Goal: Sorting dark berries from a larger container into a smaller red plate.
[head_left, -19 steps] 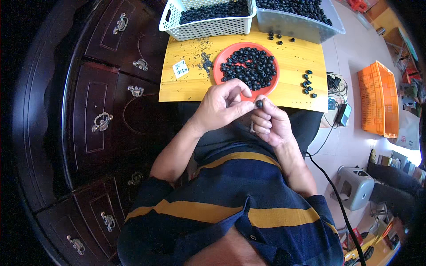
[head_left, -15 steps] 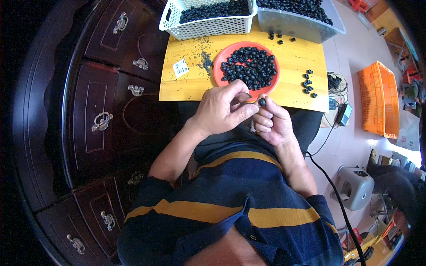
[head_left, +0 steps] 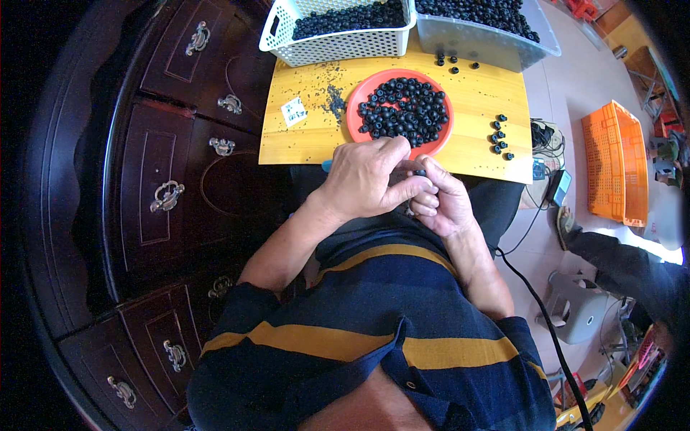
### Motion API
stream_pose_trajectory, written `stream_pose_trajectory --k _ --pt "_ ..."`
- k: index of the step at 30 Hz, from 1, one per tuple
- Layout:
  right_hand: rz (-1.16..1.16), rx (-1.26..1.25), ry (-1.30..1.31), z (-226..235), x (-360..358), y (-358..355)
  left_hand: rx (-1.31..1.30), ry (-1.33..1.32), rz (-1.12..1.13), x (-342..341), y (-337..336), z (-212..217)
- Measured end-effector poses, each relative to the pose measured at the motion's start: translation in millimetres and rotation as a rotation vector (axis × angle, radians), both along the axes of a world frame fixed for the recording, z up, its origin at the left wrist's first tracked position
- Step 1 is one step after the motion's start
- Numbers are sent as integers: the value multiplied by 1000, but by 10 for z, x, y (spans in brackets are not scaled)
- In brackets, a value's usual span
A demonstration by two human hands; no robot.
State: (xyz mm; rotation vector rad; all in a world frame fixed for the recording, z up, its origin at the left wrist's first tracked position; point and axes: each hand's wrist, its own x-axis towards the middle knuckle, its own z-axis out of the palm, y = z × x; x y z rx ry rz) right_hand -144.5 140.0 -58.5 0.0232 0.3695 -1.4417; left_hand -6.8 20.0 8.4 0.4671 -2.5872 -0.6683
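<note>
The fingers of the left hand and the right hand meet, pinched shut around a small black ring-shaped part held between both hands at the near edge of the wooden worktop. Just beyond the fingers sits a red plate heaped with the same black parts; farther off stand a white basket and a grey bin, both full.

Left hand closed over small black piece, covering right fingers.
</note>
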Motion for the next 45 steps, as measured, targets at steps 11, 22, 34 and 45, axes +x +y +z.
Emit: stream_pose_trajectory --k 11,22,34,45 --pt "-25 -39 121 26 -8 -11 -66 -14 -2 -5 -7 17" --pt "-40 25 56 -11 14 -16 -121 -7 -2 -7 -3 -108" --pt "-17 53 -47 9 21 -13 -38 44 -5 -43 -33 -22" --pt "-67 92 -67 4 58 -1 -57 14 -34 0 -9 -114"
